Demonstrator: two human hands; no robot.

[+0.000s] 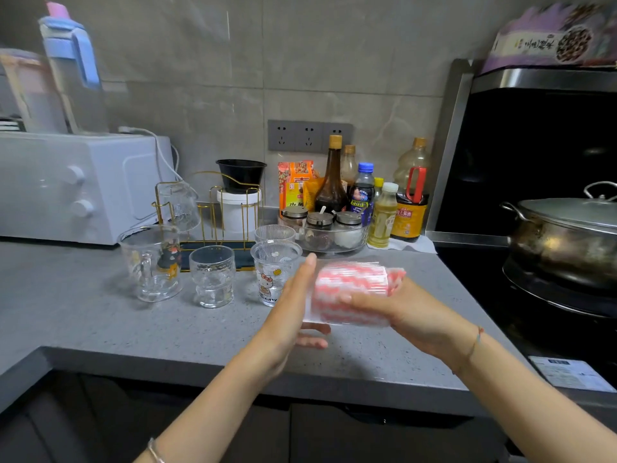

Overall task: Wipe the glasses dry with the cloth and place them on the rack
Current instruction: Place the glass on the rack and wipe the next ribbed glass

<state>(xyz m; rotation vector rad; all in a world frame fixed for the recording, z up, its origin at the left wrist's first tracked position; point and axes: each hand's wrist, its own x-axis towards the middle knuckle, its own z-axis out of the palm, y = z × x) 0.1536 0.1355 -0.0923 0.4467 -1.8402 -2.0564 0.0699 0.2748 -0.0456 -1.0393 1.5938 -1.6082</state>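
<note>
Glasses (pixel 212 275) six, cloth (pixel 350 282) one, rack (pixel 242 259) one.

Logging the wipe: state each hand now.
Left hand: open, flat against the ribbed glass.
Right hand: grips that glass, pink-checked cloth stuffed inside.

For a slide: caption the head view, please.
Left hand steadies, right hand grips a glass stuffed with pink cloth, over the counter.
</note>
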